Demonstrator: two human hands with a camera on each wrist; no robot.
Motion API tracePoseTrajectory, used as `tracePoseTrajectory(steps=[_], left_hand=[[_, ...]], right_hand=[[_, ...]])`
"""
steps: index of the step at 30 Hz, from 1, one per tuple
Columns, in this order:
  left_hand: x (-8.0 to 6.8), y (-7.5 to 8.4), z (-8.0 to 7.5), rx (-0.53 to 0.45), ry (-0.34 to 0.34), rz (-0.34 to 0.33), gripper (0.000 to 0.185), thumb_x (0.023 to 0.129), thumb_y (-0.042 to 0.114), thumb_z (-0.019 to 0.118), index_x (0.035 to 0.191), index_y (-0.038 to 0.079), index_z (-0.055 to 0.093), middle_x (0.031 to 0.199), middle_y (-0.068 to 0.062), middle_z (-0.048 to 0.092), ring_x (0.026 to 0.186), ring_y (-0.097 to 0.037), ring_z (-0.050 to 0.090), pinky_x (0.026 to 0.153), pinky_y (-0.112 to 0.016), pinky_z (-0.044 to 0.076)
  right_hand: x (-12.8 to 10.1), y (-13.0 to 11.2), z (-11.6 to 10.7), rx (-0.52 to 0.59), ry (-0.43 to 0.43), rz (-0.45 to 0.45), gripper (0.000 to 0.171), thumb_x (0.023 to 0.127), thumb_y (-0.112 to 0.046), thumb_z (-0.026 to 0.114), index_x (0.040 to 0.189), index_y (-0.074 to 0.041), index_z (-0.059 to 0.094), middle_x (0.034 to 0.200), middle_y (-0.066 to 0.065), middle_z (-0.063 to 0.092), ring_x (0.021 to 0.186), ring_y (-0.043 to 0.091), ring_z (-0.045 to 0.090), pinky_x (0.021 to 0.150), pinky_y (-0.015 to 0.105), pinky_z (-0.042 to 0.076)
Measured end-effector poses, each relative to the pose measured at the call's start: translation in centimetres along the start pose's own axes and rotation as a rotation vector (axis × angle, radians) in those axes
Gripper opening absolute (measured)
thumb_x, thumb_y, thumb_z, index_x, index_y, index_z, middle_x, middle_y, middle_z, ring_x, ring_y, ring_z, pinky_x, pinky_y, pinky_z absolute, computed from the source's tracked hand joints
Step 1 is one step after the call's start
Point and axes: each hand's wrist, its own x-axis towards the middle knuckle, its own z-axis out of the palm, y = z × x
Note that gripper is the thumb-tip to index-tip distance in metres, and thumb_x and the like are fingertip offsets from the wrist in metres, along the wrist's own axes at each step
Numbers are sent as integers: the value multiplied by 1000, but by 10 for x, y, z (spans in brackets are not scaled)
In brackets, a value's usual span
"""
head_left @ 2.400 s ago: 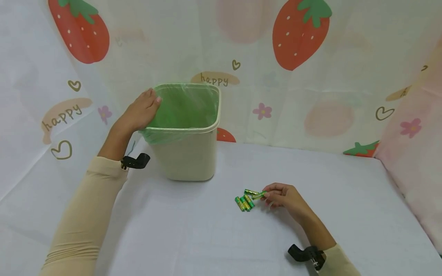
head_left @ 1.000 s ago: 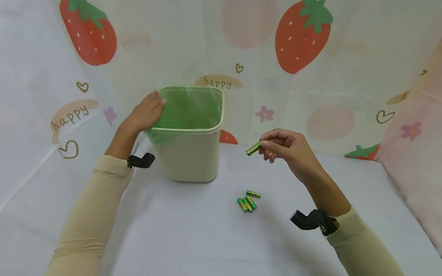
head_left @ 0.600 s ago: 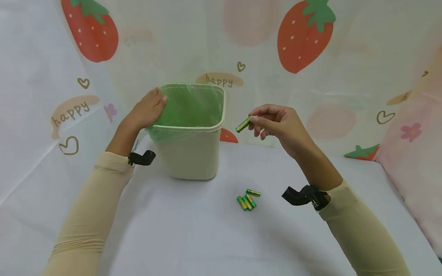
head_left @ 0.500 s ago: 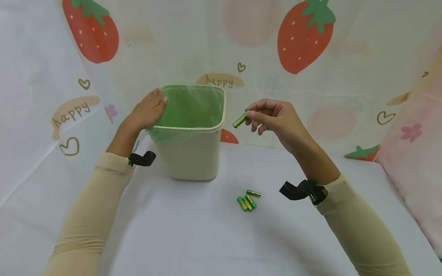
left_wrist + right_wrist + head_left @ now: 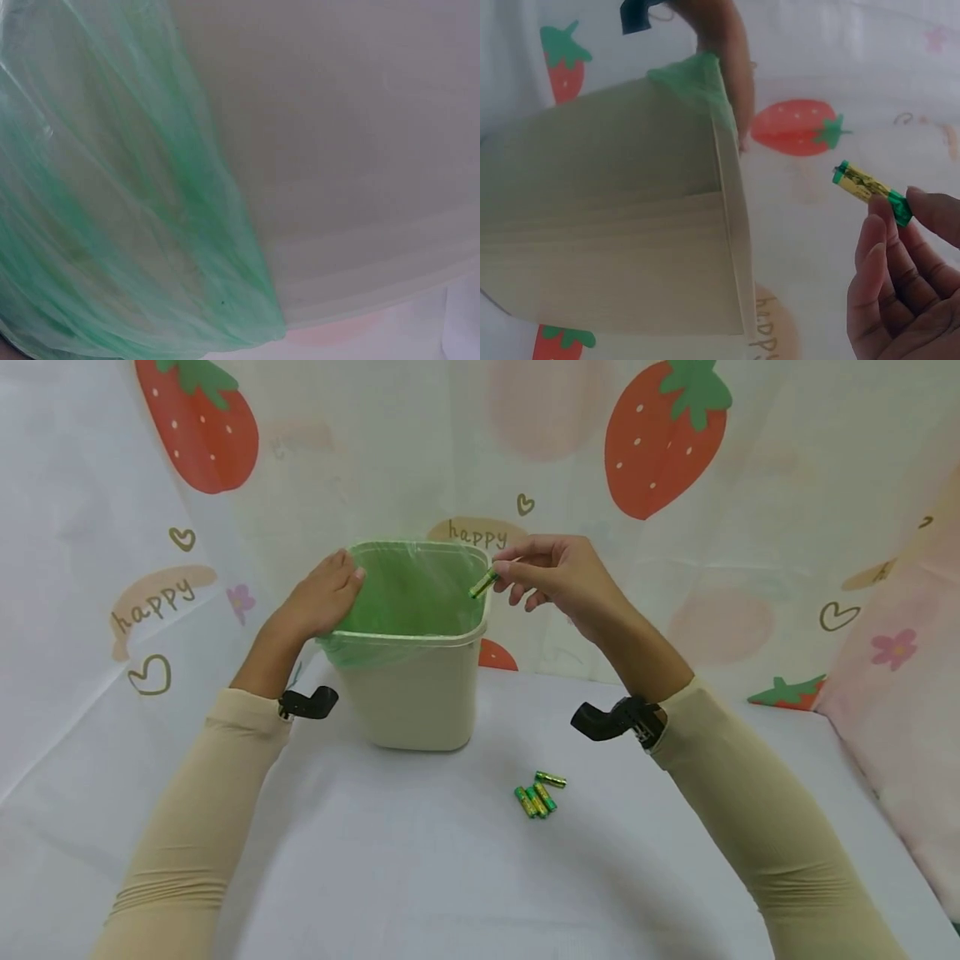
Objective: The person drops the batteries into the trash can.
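Right hand (image 5: 558, 578) has a green-and-yellow battery (image 5: 483, 583) pinched at one end between thumb and fingertips (image 5: 922, 206), sitting at the upper middle of the head view, right over the right rim of the bin (image 5: 420, 693). The right wrist view gives a much better look: the battery pokes out to the upper left from the fingertips at the right edge of the frame, clear of the bin wall, with a gap between them. You can't get that gap from the head view, where battery and rim overlap.

Left hand (image 5: 318, 597) rests on the bin's left rim, fingers laid over the edge onto the green bag liner (image 5: 408, 593). The left wrist view shows no fingers at all, just the crinkled green liner (image 5: 127, 210) filling the left side and the pale bin wall on the right.

Further out: four more batteries (image 5: 538, 793) lie in a little cluster on the white table (image 5: 420, 877), lower middle of the head view, well apart from both hands. Strawberry-print curtain (image 5: 660, 435) all around the back. The right forearm crosses in front of the curtain but doesn't cover the loose batteries.
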Motion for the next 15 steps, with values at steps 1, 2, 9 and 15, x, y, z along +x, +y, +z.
tracePoseTrajectory(steps=[1,2,9,15], left_hand=[[0,0,0,1,0,0,64,113,32,15,155,-14,1,164,-31,-6,154,-42,-7,125,-50,-1],[0,-1,0,1,-1,-1,65,113,33,15,155,-14,1,164,-31,-6,154,-42,-7,125,-50,-1],[1,0,0,3,-7,-1,65,113,33,15,155,-13,1,165,-30,-7,154,-41,-7,125,-49,-1],[0,0,0,8,3,-4,64,113,32,16,155,-14,1,165,-30,-5,154,-41,-6,125,-50,0]], right_hand=[[4,0,2,-14,-2,6,27,93,-23,77,112,-4,74,97,15,74,78,28,66,64,27,56],[8,0,4,-27,-3,14,27,93,-24,77,112,-5,74,97,14,75,78,29,67,64,27,56],[31,4,17,-83,-12,65,22,94,-23,76,109,-7,74,95,11,77,79,28,68,65,30,56],[48,8,27,-122,-28,100,20,93,-23,77,107,-8,74,95,9,77,86,33,69,68,33,55]])
